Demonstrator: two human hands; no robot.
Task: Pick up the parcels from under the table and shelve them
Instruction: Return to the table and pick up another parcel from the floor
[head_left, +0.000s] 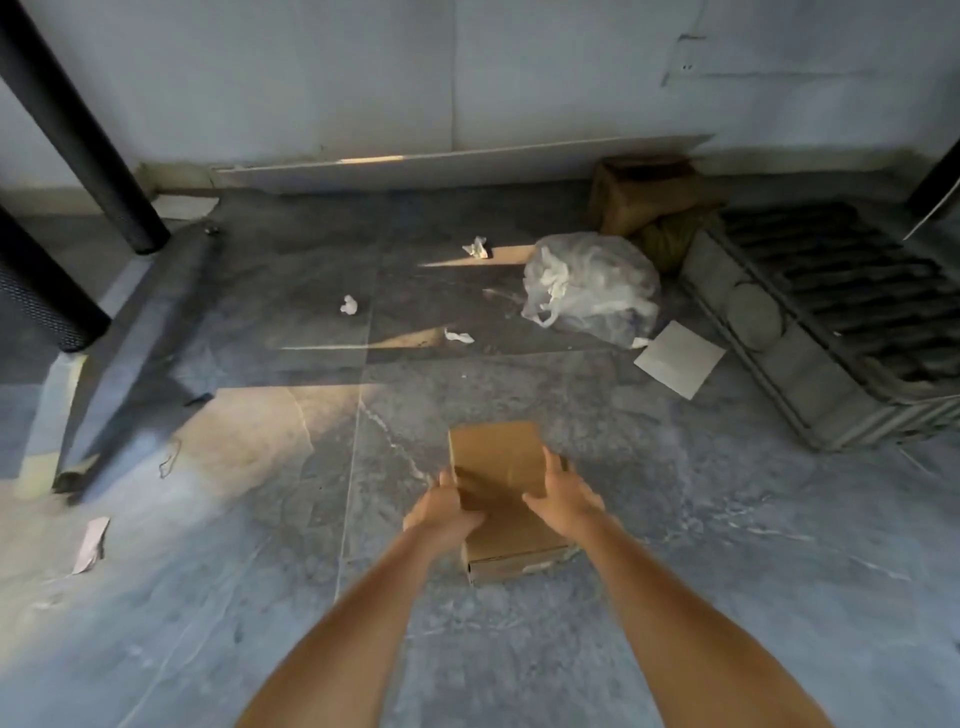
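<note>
A plain brown cardboard parcel lies lengthwise on the grey tiled floor in the lower middle of the view. My left hand grips its left side and my right hand grips its right side, fingers wrapped over the top edges. Both forearms reach in from the bottom of the frame. Whether the parcel's underside touches the floor is unclear. A second, darker cardboard box sits against the far wall at the right.
Black table legs stand at the left. A clear plastic bag, a white card and crumpled paper scraps litter the floor. A grey slatted crate lies at the right.
</note>
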